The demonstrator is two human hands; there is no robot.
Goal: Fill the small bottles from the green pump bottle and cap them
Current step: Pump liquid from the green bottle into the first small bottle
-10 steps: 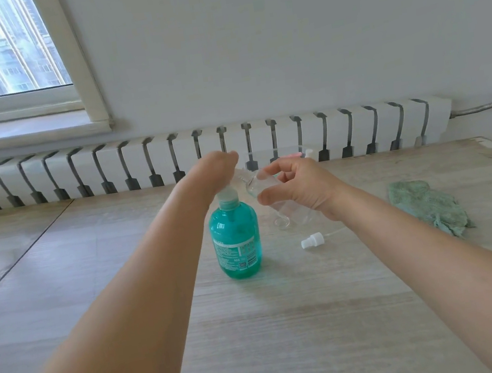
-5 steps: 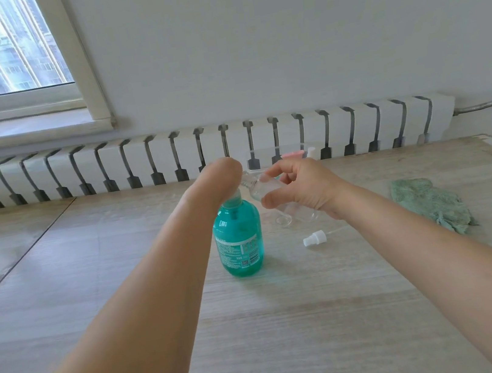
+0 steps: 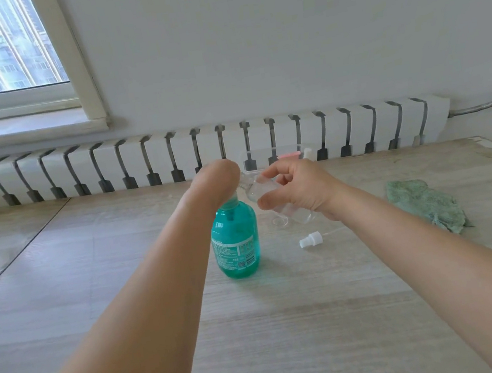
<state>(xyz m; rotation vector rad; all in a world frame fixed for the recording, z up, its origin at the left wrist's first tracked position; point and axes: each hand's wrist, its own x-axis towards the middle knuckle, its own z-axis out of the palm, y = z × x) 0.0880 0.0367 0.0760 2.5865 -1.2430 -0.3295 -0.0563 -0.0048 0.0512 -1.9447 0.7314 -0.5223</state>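
The green pump bottle (image 3: 237,245) stands upright on the table's middle. My left hand (image 3: 216,178) is bent down over its pump head, and its fingers are hidden behind the wrist. My right hand (image 3: 299,188) grips a small clear bottle (image 3: 254,189), tilted with its open mouth toward the pump's nozzle. Below that hand a second clear bottle (image 3: 295,215) lies on the table. A white spray cap (image 3: 310,239) with its thin tube lies to the right of the green bottle.
A crumpled green cloth (image 3: 426,207) lies at the right on the wooden table (image 3: 290,323). A clear box (image 3: 272,154) holding something pink stands at the back edge, in front of the white radiator (image 3: 138,160). A window is at upper left.
Both hands stay where they were: the left on the pump head, the right holding the small bottle at the nozzle. Only the view has drifted slightly.
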